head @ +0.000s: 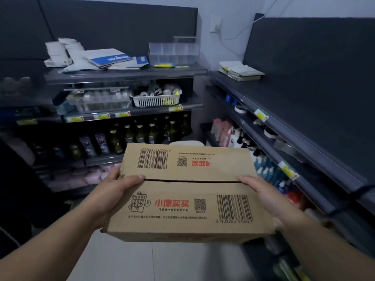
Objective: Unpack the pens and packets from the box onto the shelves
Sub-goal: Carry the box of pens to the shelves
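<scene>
A brown cardboard box [188, 191] with barcodes and red print is held in front of me at waist height, its top flaps closed. My left hand [110, 193] grips its left side with the thumb across the top flap seam. On the right side my right hand [267, 197] grips the box, its thumb lying on the top too. The box's contents are hidden. Dark shelves [125, 75] stand ahead, and more shelves [284, 126] run along the right.
The top shelf ahead carries paper rolls, booklets [110, 58] and clear plastic organisers [172, 52]. A white basket [156, 98] sits one shelf down, with green bottles [140, 132] below. A stack of booklets [240, 71] lies on the right top shelf. Pale floor tiles [152, 260] are underfoot.
</scene>
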Available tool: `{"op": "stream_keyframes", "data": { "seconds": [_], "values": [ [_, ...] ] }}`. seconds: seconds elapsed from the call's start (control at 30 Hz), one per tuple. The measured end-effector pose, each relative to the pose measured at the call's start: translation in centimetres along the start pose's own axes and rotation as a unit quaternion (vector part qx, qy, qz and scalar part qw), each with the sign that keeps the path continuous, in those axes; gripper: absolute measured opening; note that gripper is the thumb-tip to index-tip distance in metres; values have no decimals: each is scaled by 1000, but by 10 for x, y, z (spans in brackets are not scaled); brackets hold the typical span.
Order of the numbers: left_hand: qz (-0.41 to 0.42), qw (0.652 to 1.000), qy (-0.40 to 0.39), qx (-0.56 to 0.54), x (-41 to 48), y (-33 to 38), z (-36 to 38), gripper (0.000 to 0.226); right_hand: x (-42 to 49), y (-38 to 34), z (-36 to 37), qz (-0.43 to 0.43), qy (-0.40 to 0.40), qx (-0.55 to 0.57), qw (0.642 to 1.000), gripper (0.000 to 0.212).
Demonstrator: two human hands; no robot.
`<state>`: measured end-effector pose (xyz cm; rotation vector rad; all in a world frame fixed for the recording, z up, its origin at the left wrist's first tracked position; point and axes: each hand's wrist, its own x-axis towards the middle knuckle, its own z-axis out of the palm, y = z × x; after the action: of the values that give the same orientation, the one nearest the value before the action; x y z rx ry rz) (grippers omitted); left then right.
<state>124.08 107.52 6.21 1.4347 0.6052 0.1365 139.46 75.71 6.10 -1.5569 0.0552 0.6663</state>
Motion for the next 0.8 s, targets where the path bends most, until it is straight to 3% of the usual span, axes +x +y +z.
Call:
{"op": "stream_keyframes", "data": {
  "seconds": [0.2, 0.8],
  "values": [
    [6, 1000, 16, -3, 104, 38, -1, 32, 100, -53, 15, -26, 6, -41, 999, 31],
    [-13, 992, 122, -42, 416, 86, 77, 47, 471, -192, -12, 46, -75, -42, 995, 39]
  ]
}}
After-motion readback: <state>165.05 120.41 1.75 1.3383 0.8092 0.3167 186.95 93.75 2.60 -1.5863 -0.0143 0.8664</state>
